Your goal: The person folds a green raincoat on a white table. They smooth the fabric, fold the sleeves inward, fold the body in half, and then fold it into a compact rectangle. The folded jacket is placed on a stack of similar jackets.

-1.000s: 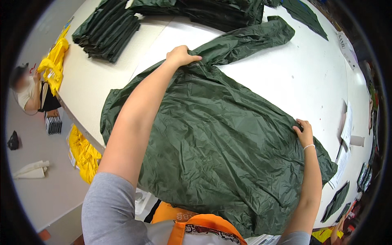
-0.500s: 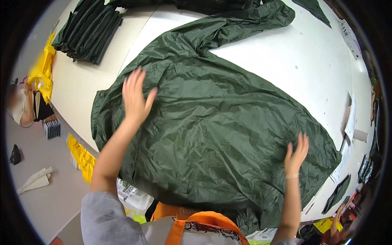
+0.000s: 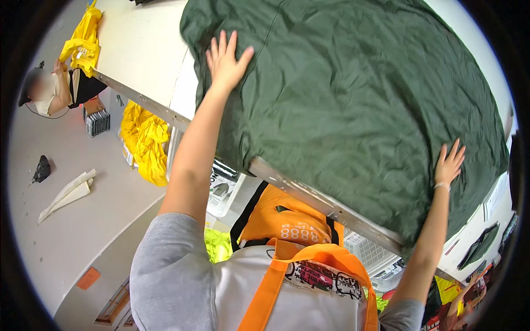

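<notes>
A large dark green garment of thin, wrinkled fabric (image 3: 342,105) lies spread over the white table. My left hand (image 3: 225,63) rests on its left part with the fingers spread and nothing in them. On the garment's right side my right hand (image 3: 449,164) lies with its fingers apart, also holding nothing. Both palms face down on the cloth. The garment's upper part runs out of view at the top, and its near edge reaches the table's front edge (image 3: 331,204).
White baskets (image 3: 370,251) and an orange bag (image 3: 298,212) are below the table's front edge. Yellow fabric (image 3: 144,140) hangs by the left side. At the far left a person (image 3: 61,91) handles yellow cloth (image 3: 83,41). A folded dark green piece (image 3: 479,245) lies at right.
My view has shifted, so the table's front edge and orange bag now show. The garment's near part no longer hangs over that edge. Both hands still lie flat on the cloth.
</notes>
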{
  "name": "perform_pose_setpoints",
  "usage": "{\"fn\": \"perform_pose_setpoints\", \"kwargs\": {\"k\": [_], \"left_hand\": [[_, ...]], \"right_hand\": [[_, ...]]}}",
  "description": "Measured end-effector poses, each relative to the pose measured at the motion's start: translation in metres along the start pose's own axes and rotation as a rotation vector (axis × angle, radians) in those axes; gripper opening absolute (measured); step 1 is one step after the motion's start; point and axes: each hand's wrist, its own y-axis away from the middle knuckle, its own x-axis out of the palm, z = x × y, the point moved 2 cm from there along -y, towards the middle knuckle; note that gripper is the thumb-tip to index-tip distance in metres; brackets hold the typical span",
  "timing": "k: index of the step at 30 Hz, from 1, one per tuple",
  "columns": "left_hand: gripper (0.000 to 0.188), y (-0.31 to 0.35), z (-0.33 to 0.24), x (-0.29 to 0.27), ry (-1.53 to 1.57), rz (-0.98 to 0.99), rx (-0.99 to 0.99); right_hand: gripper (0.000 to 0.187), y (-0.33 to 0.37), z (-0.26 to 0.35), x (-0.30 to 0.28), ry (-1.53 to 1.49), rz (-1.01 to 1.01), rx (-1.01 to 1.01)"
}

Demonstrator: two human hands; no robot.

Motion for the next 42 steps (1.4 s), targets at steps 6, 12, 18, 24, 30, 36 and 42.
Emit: {"fn": "perform_pose_setpoints", "kwargs": {"k": [6,12,18,24,30,36,42], "left_hand": [[0.055,0.068,0.011,-0.095,0.083,-0.476,0.004],[0.097,0.246,0.094,-0.032,0.563,-0.127,-0.961],[0.067,0.261,0.088,-0.029,0.635,-0.222,-0.889],[0.063,0.26,0.112,0.0,0.229,-0.179,-0.986],[0.049,0.249,0.238,-0.016,0.834,-0.113,-1.166],[0.052,0.207,0.162,-0.136,1.518,-0.262,-1.174],[0.062,0.267,0.186,-0.14,0.728,-0.29,-1.142]], "right_hand": [[0.052,0.041,-0.057,-0.065,-0.077,-0.134,-0.227],[0.05,0.249,-0.302,-0.057,0.243,0.105,0.601],[0.073,0.338,-0.353,-0.016,-0.272,0.126,0.922],[0.051,0.33,-0.357,-0.037,-0.137,0.204,0.879],[0.059,0.247,-0.36,-0.083,-0.045,0.688,0.477],[0.022,0.223,-0.454,-0.213,-1.16,-0.363,0.524],[0.025,0.3,-0.503,-0.131,-1.175,-0.312,0.806]]}}
